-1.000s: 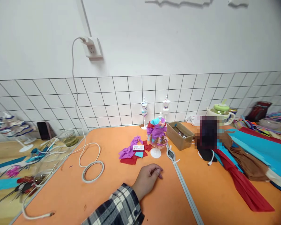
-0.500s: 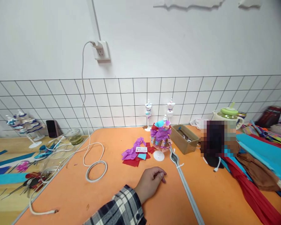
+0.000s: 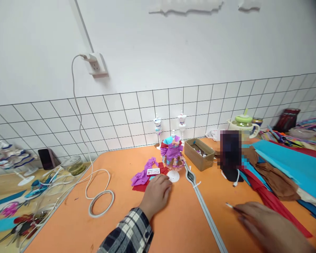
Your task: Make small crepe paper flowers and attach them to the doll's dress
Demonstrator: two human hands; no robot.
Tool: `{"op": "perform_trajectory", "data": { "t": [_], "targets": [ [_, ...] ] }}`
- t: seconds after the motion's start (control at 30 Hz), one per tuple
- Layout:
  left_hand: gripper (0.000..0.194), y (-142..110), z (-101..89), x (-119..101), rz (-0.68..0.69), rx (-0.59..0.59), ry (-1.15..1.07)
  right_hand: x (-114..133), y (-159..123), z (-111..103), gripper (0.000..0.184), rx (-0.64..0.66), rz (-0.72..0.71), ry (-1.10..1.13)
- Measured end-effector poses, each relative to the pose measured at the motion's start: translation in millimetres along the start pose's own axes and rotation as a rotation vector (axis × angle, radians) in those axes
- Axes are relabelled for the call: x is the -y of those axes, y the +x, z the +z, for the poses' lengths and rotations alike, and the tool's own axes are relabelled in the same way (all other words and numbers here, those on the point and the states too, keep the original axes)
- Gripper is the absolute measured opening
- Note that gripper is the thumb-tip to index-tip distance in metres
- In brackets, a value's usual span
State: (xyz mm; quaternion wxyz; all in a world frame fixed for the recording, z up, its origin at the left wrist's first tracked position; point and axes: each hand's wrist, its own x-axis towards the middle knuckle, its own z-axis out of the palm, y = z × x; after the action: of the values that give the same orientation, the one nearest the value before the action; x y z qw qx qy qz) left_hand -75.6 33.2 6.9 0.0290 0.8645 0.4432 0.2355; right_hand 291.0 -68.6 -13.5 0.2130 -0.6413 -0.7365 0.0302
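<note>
My left hand (image 3: 156, 195), in a plaid sleeve, rests on the orange tabletop with its fingers loosely bent and holding nothing I can see. Its fingertips lie at a turquoise paper piece (image 3: 152, 178) and a small white box (image 3: 153, 171), beside purple tissue paper (image 3: 142, 176) and red paper (image 3: 139, 187). Just beyond stands a small dress form in a purple ruffled paper dress (image 3: 173, 151) on a white round base (image 3: 173, 176). At lower right my right hand (image 3: 268, 223), blurred by motion, is closed on a thin dark stick with a white tip (image 3: 229, 205).
A grey strap (image 3: 206, 214) runs between my hands. Behind are a cardboard box (image 3: 200, 163), two small white dress forms (image 3: 182, 121) and a phone (image 3: 231, 151). Coloured fabric strips (image 3: 281, 179) lie right. A tape roll (image 3: 101, 203) and white cable (image 3: 91, 181) are left.
My left hand has moved forward to the papers and small box. My right hand has come into view at lower right with the thin stick. The camera view has shifted and tilted.
</note>
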Motion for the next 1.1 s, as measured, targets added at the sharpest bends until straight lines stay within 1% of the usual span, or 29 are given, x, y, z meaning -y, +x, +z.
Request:
{"op": "perform_trajectory", "data": {
  "t": [0.03,0.1,0.13,0.2,0.27,0.33,0.47,0.6,0.7,0.8,0.97,1.03,1.1],
  "targets": [
    [0.030,0.3,2.9,0.3,0.015,0.057,0.022,20.1,5.6,3.5,0.025,0.071,-0.039,0.038],
    [0.045,-0.1,10.3,1.5,-0.029,0.142,0.057,54.6,16.4,8.7,0.026,0.177,-0.091,0.092],
    [0.050,-0.6,13.4,2.3,-0.056,0.175,0.064,68.0,21.9,10.8,0.025,0.208,-0.115,0.111],
    [0.053,-2.3,16.2,3.2,-0.084,0.213,0.067,86.3,32.2,15.3,0.025,0.259,-0.157,0.156],
    [0.052,-4.7,14.3,1.1,-0.062,0.212,0.067,94.2,39.5,20.8,0.026,0.285,-0.161,0.190],
    [0.050,-7.5,10.5,-5.1,-0.005,0.207,0.065,93.8,42.0,26.9,0.026,0.287,-0.135,0.199],
    [0.049,-12.1,8.6,-24.1,0.114,0.231,0.054,81.3,36.6,36.0,0.028,0.269,-0.082,0.202],
    [0.050,-14.0,14.1,-37.7,0.109,0.231,0.104,74.1,32.5,39.4,0.031,0.265,-0.072,0.224],
    [0.049,-14.3,17.1,-40.4,0.072,0.227,0.154,75.0,33.1,40.5,0.032,0.259,-0.067,0.242],
    [0.046,-13.5,17.5,-36.1,-0.001,0.221,0.210,76.4,33.6,41.3,0.031,0.260,-0.065,0.250],
    [0.040,-12.5,11.0,-15.7,-0.268,0.159,0.280,77.4,33.1,39.1,0.030,0.262,-0.061,0.257],
    [0.041,-12.6,6.4,-7.4,-0.319,0.149,0.321,79.2,33.4,36.2,0.028,0.266,-0.055,0.260],
    [0.041,-12.5,2.5,-1.5,-0.329,0.152,0.356,81.1,34.6,33.3,0.027,0.268,-0.048,0.265]
  ]
}}
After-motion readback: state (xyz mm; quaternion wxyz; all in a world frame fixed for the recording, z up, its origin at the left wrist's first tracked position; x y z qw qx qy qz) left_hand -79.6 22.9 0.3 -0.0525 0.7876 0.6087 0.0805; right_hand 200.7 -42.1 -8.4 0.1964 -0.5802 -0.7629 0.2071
